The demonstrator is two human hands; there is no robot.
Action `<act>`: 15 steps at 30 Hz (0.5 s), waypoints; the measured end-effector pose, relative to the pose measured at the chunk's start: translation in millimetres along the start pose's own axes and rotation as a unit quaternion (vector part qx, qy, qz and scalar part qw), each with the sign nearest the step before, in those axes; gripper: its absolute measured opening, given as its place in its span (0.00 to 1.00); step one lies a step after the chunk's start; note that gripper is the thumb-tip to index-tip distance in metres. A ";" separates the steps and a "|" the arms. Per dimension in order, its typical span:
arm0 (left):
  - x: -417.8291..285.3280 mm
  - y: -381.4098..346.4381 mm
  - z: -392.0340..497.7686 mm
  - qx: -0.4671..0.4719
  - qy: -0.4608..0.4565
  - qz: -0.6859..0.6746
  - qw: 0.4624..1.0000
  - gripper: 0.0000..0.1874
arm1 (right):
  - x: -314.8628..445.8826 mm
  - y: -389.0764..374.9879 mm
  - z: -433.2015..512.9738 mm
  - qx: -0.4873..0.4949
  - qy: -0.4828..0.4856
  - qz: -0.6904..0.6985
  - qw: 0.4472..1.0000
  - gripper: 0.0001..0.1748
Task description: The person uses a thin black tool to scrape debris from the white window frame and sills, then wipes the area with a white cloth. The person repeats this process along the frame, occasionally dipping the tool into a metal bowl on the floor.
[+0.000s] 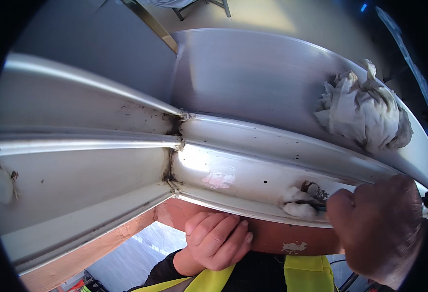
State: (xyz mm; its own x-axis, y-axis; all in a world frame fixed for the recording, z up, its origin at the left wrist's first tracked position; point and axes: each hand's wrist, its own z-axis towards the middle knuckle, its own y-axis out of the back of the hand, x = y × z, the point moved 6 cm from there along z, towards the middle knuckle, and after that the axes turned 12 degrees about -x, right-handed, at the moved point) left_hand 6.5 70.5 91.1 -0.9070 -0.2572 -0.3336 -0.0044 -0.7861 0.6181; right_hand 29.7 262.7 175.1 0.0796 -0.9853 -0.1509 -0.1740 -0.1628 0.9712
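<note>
My right hand (376,228), blurred, is closed around a thin tool (321,208), mostly hidden by the fist. A bunched white cloth (298,211) sits at the tool's tip, against the lower channel of a white window frame (250,171). Next to the cloth is a round cap (313,189) ringed with brown dirt. My left hand (217,239) is curled into a loose fist against the red-brown painted board (272,237) below the frame; its palm is hidden. Dark grime (168,166) lines the frame's corner joint.
A crumpled, soiled white cloth (363,109) lies on the smooth grey ledge (250,73) beyond the frame. Frame rails (82,144) run off to the left, with another round cap (3,186). Metal legs (225,8) stand on the floor past the ledge.
</note>
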 end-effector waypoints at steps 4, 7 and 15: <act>3.2 0.6 4.2 -0.006 -0.012 -0.005 1.000 0.13 | -4.4 2.4 10.2 0.083 0.046 0.078 0.992 0.08; 25.2 2.4 11.8 -0.012 -0.028 0.014 0.999 0.12 | 19.4 12.7 51.1 0.007 0.081 0.101 0.991 0.07; 42.2 -6.4 11.8 -0.023 -0.007 0.008 1.000 0.13 | 9.2 6.9 68.2 0.002 0.096 0.143 0.985 0.07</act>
State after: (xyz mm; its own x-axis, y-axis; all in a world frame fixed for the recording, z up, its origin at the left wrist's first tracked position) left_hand -36.7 71.4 81.5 -0.9129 -0.2616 -0.3134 0.0290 -0.8073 0.5894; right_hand -37.7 249.1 167.8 0.2106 -0.9632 0.1672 -0.2195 0.1200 0.9682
